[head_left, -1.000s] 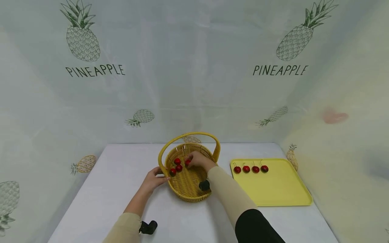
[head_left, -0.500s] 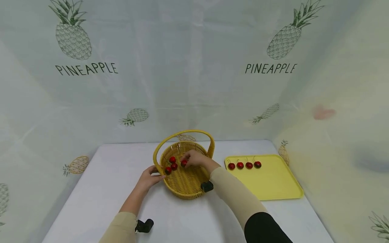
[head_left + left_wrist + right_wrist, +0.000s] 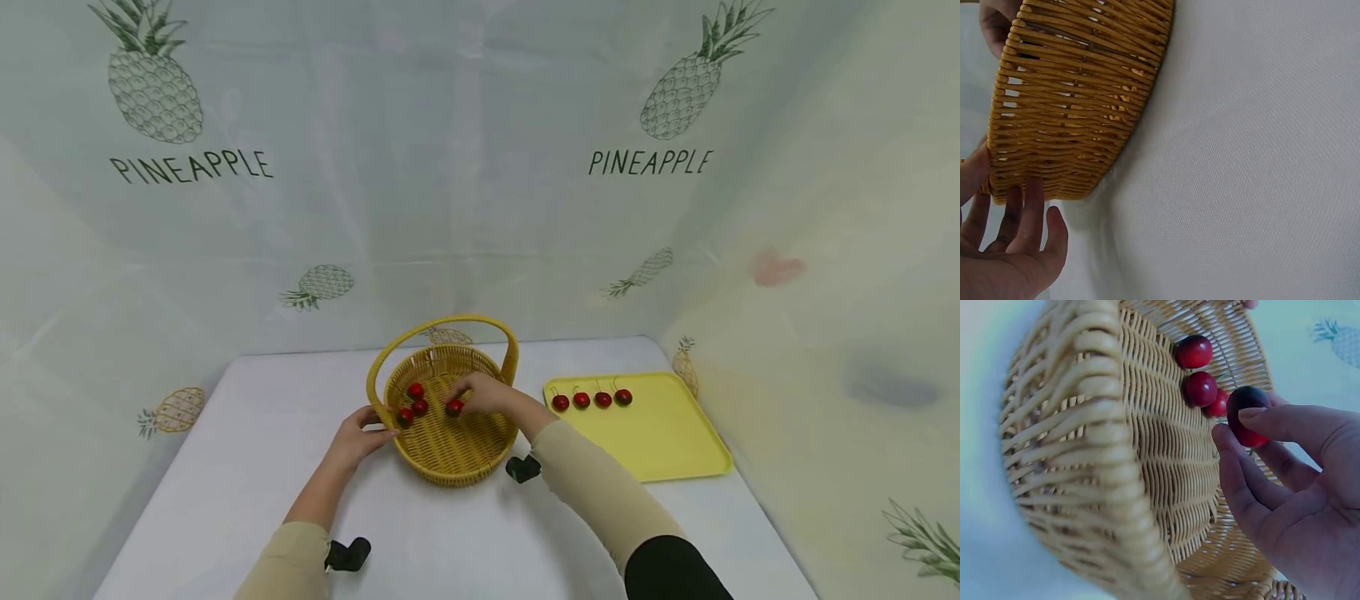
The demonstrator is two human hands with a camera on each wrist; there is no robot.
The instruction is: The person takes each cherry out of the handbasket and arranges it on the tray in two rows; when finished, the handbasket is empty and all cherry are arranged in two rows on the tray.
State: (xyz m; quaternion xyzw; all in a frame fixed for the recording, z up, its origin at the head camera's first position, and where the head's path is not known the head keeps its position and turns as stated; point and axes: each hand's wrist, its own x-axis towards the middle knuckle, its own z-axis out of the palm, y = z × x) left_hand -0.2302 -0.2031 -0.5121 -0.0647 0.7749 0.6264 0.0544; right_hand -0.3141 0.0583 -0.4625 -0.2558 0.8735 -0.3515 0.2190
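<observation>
A round yellow wicker basket (image 3: 450, 477) with a tall arched handle stands on the table. My left hand (image 3: 358, 442) grips its left side near the handle's foot; in the left wrist view the thumb lies at the rim and the fingers touch the outer wall. Inside the basket, my right hand (image 3: 483, 394) pinches a dark red cherry (image 3: 1247, 417) between thumb and fingers. Three more cherries (image 3: 1200, 389) lie together at the basket's left side. On the yellow tray (image 3: 652, 450) to the right, several stemmed cherries (image 3: 581, 400) sit in a row along the far edge.
The white table (image 3: 420, 542) runs back to a pale curtain (image 3: 450, 192) printed with pineapples. Another curtain side (image 3: 810, 350) rises close along the right of the tray. The basket's handle (image 3: 465, 318) arches over the basket near my right hand.
My right hand, pinching the cherry, has shifted slightly right, away from the other cherries in the basket. The left hand keeps its grip on the basket. The head view has turned a little right.
</observation>
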